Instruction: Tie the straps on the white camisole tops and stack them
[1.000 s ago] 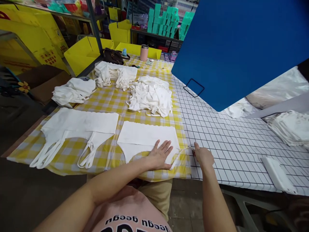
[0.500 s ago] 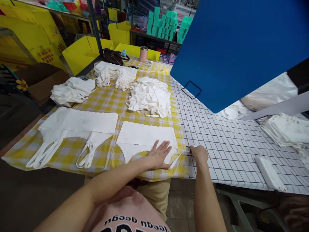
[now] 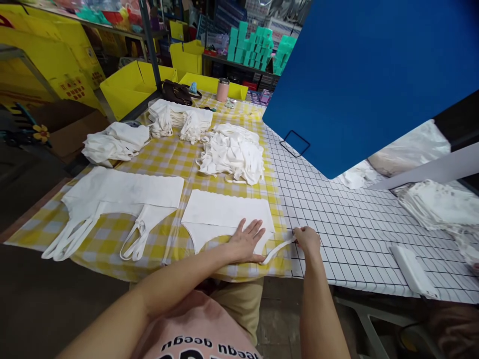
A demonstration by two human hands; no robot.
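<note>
A white strappy top [image 3: 228, 209] lies flat on the yellow checked cloth in front of me. My left hand [image 3: 246, 243] rests on its lower right part, palm down with the fingers spread. One shoulder strap [image 3: 279, 247] runs out from under that hand to the right. Its far end is pinched in my right hand [image 3: 307, 240], over the white grid-patterned cloth. Left of this top, further white tops [image 3: 123, 189] lie spread with their straps toward me.
Behind are a crumpled heap of white garments [image 3: 234, 152], a neat stack [image 3: 179, 117] and another pile [image 3: 116, 142]. A large blue panel [image 3: 366, 85] overhangs the right side. White fabric pieces [image 3: 437, 204] lie at far right, near a white oblong object [image 3: 413, 271].
The strap between my hands now curves in a wider band. My right hand has shifted very slightly; my left hand stays on the top. The camera view has tilted a little.
</note>
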